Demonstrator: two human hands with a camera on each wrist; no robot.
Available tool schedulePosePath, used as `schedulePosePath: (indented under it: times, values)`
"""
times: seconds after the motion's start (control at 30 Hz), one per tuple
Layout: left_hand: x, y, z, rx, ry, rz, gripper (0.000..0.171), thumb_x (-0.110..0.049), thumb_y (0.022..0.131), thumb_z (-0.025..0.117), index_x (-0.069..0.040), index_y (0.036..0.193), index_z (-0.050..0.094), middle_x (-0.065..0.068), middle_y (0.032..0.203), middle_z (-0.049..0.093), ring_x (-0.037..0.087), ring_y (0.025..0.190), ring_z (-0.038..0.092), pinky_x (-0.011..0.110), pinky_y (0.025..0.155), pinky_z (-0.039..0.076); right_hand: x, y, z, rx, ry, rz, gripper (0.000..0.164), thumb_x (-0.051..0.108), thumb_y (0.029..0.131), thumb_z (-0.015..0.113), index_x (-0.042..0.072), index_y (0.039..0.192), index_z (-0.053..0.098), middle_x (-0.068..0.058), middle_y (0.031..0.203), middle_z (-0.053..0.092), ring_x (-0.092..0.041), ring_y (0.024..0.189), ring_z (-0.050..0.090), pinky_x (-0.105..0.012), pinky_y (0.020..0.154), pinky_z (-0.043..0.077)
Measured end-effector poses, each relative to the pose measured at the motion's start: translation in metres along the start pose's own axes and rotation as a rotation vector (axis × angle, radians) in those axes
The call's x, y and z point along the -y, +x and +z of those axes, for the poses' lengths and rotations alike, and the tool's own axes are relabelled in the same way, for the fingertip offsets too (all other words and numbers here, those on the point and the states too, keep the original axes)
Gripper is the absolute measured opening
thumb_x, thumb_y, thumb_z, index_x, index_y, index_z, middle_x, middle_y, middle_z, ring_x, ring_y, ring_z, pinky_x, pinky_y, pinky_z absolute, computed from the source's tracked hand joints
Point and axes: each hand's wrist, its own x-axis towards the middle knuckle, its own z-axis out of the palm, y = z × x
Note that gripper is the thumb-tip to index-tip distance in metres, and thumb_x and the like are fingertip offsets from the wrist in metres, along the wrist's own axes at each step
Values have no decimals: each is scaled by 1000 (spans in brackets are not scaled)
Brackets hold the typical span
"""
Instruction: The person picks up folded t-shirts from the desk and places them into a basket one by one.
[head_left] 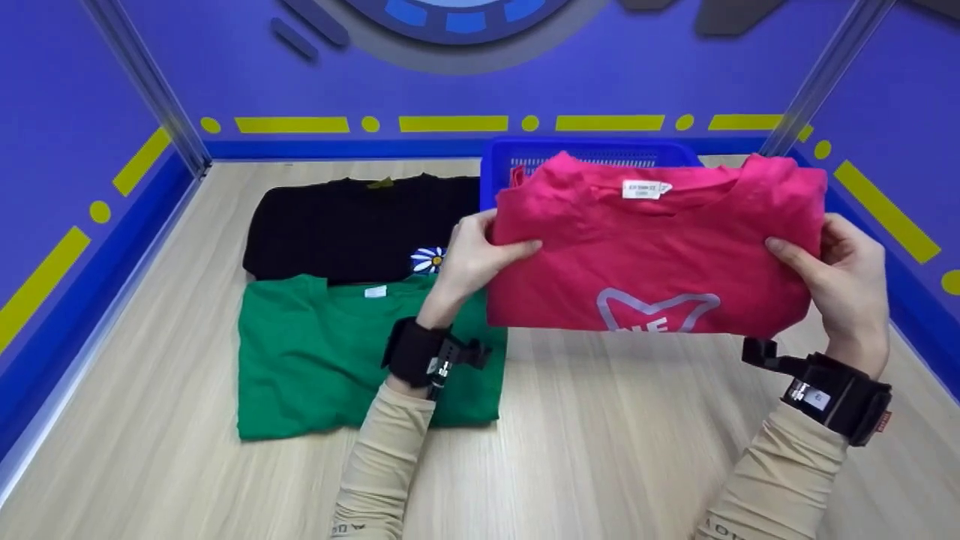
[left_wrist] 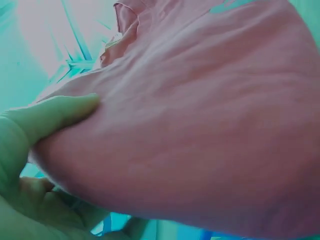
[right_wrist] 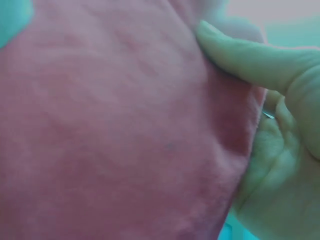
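Both hands hold up a folded pink T-shirt (head_left: pixel 660 255), its collar label at the top and a grey printed outline low on its front. My left hand (head_left: pixel 474 259) grips the left edge, thumb on the front and fingers behind. At the opposite edge my right hand (head_left: pixel 851 281) pinches the cloth the same way. The left wrist view shows the left thumb (left_wrist: pixel 65 115) pressed on the shirt (left_wrist: pixel 190 125), with fingers below and behind it. In the right wrist view the right thumb (right_wrist: pixel 250 60) lies across the front of the cloth (right_wrist: pixel 120 130).
Behind the pink shirt stands a blue plastic basket (head_left: pixel 495 161), largely hidden by it. A folded black shirt (head_left: pixel 337 229) with a flower print lies at the left, and a folded green T-shirt (head_left: pixel 315 367) lies in front of it. Purple panels (head_left: pixel 465 94) enclose the wooden table (head_left: pixel 585 450).
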Motion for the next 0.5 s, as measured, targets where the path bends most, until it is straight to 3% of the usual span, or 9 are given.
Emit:
schedulePosePath:
  times: [0.3,0.5]
  values:
    - [10,9,0,-90,-181,116,31,-17,75,74,-3,102,66,13,95,68,16,81,64,27,73,51,-3,11,18,-141,30,6,29,-1,70,75,-1,98,66,-3,77,66,-13,70,61,-14,60,50]
    - [8,21,-3,-166,-206,116,29,-21,75,75,-4,97,68,12,89,68,14,76,64,25,69,51,-2,22,31,-193,59,-20,30,0,69,76,-1,97,66,-5,80,66,-15,72,61,-15,62,50]
